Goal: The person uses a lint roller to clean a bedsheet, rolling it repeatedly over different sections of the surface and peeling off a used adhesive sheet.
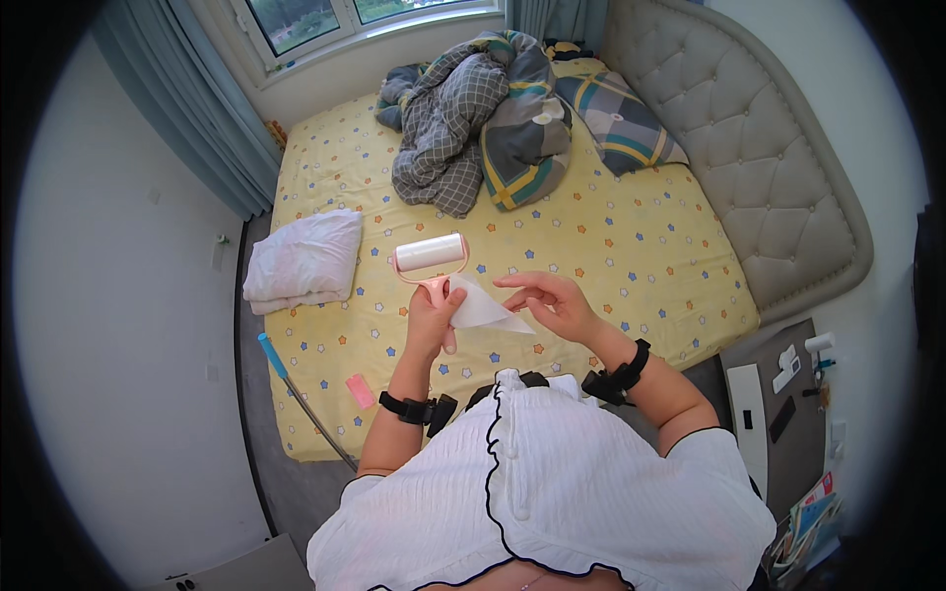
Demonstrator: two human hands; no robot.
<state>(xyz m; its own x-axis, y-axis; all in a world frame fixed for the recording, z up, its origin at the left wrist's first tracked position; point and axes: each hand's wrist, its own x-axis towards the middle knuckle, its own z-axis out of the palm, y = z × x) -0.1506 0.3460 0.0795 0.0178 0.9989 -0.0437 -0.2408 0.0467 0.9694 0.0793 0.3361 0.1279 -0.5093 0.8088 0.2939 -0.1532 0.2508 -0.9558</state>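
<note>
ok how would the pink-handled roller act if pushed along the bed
The roller would probably turn readily, its white body being round and cylindrical. It also seems light for its size, as the left hand alone holds it by the handle.

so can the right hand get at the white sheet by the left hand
Likely yes: the right hand looks open, its fingers close to the sheet, with nothing visible in the way; whether they touch is unclear.
</note>
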